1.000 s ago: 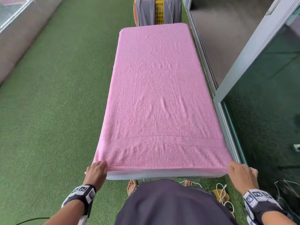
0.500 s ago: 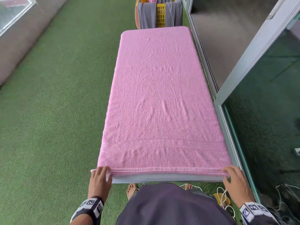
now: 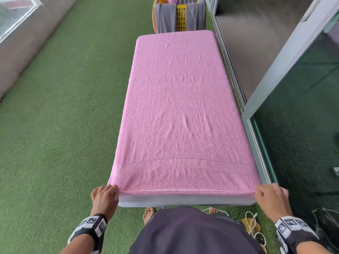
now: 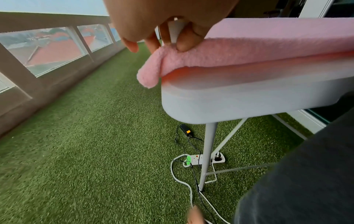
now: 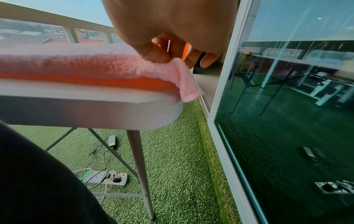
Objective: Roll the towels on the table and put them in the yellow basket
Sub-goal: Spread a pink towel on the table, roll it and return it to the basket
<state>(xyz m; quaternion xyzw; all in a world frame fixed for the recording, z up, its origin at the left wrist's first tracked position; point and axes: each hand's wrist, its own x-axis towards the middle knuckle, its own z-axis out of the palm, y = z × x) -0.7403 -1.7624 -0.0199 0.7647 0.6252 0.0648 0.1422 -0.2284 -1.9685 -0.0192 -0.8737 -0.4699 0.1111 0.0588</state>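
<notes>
A large pink towel lies spread flat over the whole white table. My left hand pinches its near left corner at the table's front edge, thumb on top. My right hand pinches the near right corner the same way. Both corners hang a little over the table's rounded edge. The yellow basket stands beyond the far end of the table, with grey cloths draped over its side and a pink one showing at its top.
Green artificial turf covers the floor on the left. A glass sliding door and its frame run close along the right. Under the table lie a power strip and cables by the table leg. A low wall with windows stands far left.
Both hands went from flat on the towel's near edge half a second ago to pinching its corners and pulling the hem taut toward me. The view shifted slightly.
</notes>
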